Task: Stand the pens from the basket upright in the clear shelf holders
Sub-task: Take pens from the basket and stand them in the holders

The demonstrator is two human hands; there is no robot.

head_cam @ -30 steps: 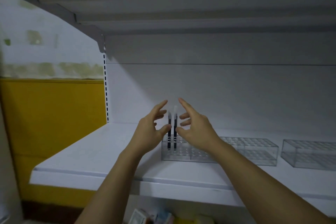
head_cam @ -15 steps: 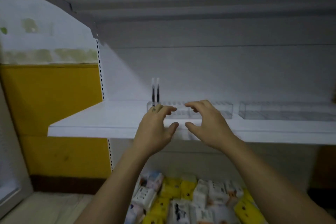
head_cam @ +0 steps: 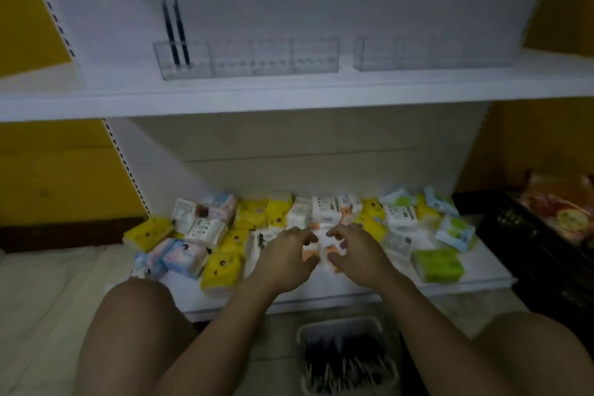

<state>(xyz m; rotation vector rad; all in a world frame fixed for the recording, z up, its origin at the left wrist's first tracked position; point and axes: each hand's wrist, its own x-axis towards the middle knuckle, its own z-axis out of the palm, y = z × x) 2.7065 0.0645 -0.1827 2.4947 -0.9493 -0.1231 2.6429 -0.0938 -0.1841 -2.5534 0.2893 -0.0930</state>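
Two dark pens with clear caps stand upright at the left end of a long clear holder on the white shelf. A second clear holder sits to its right with nothing in it. A white basket full of dark pens rests on the floor between my knees. My left hand and my right hand hover side by side over the lower shelf, well below the holders and above the basket. Both hands have loosely curled, spread fingers and hold nothing.
Many tissue packs in yellow, white, blue and green cover the lower shelf. A black crate with packaged goods stands at the right. My bare knees frame the basket. Yellow wall flanks the shelving.
Both hands have let go of the two pens and dropped from the holder down to the lower shelf. The view has tilted downward, bringing the basket into sight.
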